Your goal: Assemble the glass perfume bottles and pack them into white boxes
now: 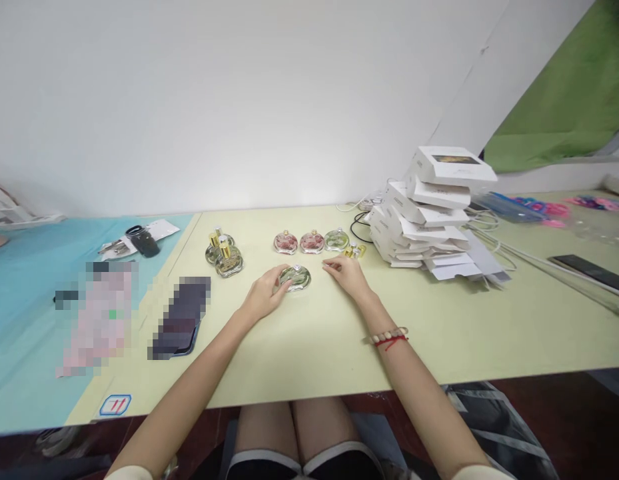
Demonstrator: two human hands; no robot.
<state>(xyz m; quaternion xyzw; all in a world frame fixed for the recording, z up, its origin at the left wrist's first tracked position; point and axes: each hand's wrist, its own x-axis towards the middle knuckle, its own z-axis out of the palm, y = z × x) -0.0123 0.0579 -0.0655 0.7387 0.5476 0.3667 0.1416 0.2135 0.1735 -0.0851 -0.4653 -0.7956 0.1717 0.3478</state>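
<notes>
My left hand (263, 293) is closed round the left side of a flat, rounded green glass perfume bottle (298, 277) with a silvery neck, low over the table or on it. To its right, my right hand (346, 275) has its thumb and fingertips pinched together, apart from the bottle. Whatever it pinches is too small to name. Behind my hands, two pink bottles (312, 242) and a green bottle (336, 240) stand in a row. Small gold caps (356, 251) lie just beyond my right hand. Several bottles with gold caps (229, 260) are grouped further left.
A leaning stack of white boxes (429, 217) rises at the right, with cables (494, 237) behind it. A phone (186, 320), partly pixelated, lies left of my left arm. A black cup (142, 241) rests on the blue sheet (24, 300). A white wall (269, 100) backs the table.
</notes>
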